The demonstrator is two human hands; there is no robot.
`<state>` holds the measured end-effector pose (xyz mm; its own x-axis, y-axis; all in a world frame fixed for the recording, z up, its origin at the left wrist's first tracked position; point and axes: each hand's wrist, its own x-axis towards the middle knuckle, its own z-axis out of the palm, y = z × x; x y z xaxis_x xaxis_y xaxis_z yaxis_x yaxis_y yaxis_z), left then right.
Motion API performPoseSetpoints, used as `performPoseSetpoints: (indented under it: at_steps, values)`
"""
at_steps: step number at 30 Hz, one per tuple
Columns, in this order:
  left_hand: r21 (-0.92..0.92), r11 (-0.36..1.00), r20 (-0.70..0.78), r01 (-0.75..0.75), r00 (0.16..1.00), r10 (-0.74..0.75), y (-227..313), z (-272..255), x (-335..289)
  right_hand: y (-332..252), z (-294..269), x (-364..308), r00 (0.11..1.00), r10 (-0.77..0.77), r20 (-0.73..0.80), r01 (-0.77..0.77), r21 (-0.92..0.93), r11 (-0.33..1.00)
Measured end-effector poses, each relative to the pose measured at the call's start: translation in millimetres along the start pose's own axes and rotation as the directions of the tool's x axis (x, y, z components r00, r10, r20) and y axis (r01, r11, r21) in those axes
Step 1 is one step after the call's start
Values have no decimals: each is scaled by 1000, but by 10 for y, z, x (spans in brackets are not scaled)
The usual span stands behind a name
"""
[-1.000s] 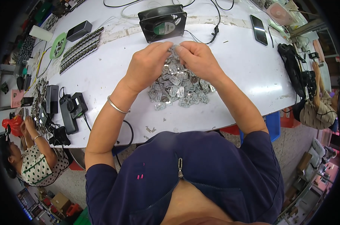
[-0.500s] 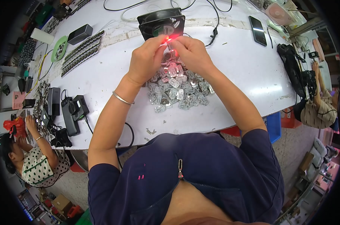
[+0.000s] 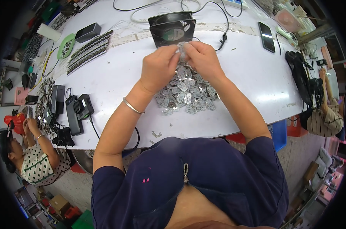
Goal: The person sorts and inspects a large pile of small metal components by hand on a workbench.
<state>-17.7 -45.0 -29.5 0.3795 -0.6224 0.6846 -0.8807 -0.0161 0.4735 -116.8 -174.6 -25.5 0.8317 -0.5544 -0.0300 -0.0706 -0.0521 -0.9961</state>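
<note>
Pinched between the fingers of both my hands is a small translucent plastic part (image 3: 183,49), just in front of a black square fan (image 3: 173,32). My left hand (image 3: 161,65) closes on its left side, and my right hand (image 3: 203,59) grips the right. Fingertips hide much of the part, so its details are hard to make out. Right below my hands, a loose heap of small clear and silvery parts (image 3: 186,93) spreads over the white table (image 3: 243,72).
Rows of dark strips (image 3: 89,53), a green tray (image 3: 66,46) and a black box (image 3: 88,33) lie at the far left. Black power tools (image 3: 75,114) sit near left. A phone (image 3: 266,37) rests far right. One person (image 3: 39,160) works at the left, another (image 3: 325,114) at the right.
The red glow at my fingertips has gone out. Both hands have shifted slightly and still hold the part together. The whole view has moved a little.
</note>
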Motion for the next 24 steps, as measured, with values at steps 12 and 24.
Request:
performPoseSetpoints:
  at_steps: [12, 24]
  values:
    - [-190, 928, 423, 319, 880, -216, 279, -118, -88, -21, -486, -565, 980, -178, -85, 133, -382, 915]
    - [737, 645, 113, 202, 904, -412, -2428, -1279, 13, -46, 780, -405, 506, -506, 699, 861, -371, 349]
